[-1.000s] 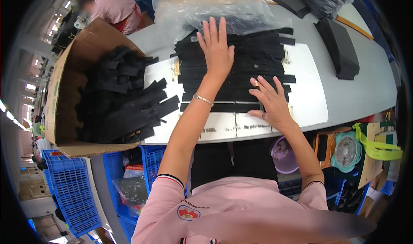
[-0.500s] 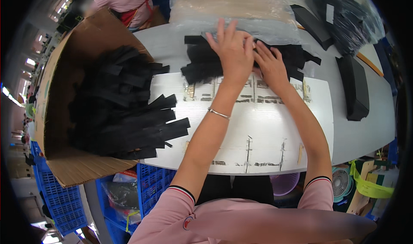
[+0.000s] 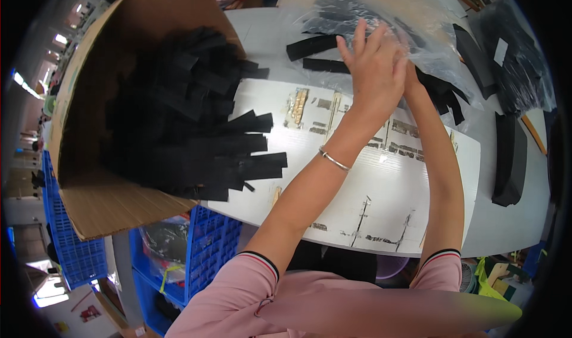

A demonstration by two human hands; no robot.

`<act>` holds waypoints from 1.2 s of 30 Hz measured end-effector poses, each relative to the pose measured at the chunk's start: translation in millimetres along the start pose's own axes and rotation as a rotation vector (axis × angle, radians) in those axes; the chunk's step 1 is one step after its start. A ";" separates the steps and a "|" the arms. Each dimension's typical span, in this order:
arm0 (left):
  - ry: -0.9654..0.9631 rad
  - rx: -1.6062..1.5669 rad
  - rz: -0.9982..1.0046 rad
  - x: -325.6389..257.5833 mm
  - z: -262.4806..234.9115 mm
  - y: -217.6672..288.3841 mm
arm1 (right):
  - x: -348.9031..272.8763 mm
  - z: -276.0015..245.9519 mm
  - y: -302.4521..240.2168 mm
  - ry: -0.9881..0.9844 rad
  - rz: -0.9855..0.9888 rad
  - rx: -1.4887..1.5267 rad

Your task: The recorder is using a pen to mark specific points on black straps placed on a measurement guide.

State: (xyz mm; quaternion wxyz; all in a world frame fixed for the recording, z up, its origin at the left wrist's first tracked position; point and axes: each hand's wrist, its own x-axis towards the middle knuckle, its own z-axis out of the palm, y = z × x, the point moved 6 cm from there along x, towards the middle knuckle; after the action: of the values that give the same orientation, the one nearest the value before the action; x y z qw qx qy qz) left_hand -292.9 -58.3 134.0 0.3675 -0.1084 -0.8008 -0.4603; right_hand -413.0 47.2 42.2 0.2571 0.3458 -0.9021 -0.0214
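Note:
My left hand (image 3: 374,70) is stretched far across the table, fingers spread, lying flat on a heap of black strips (image 3: 442,91) at the mouth of a clear plastic bag (image 3: 387,7). Just behind it, my right hand (image 3: 411,75) is pressed to the same heap and is mostly hidden by the left hand. Two loose black strips (image 3: 313,47) lie to the left of my hands. Under my forearms lies a white board (image 3: 369,177) with worn tape marks.
A big cardboard box (image 3: 113,201) lies on its side at the left, with many black strips (image 3: 185,129) spilling onto the board. A long black foam bundle (image 3: 509,159) and a bag of dark parts (image 3: 518,58) are at the right. Blue crates (image 3: 214,248) stand below the table.
Both hands have pushed the heap of black strips off the white board and away from me, up to the plastic bag. The board now lies bare beneath my arms.

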 end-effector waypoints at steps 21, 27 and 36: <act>-0.106 -0.051 -0.026 -137.2 -157.4 68.6 | -145.6 -155.1 -264.2 -0.109 0.429 1.299; -0.031 0.208 -0.194 -191.0 -261.0 17.0 | -89.5 -152.1 -325.6 0.264 -0.115 0.731; 0.009 0.356 -0.272 -213.9 -303.5 -9.9 | -89.6 -163.1 -311.8 0.167 0.074 0.766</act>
State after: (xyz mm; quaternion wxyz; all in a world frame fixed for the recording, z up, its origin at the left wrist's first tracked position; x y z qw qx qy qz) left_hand 1.4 -276.5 73.1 0.3191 0.0694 -0.8750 -0.3574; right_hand -87.5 -110.2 75.9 0.1826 0.3845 -0.8327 0.3542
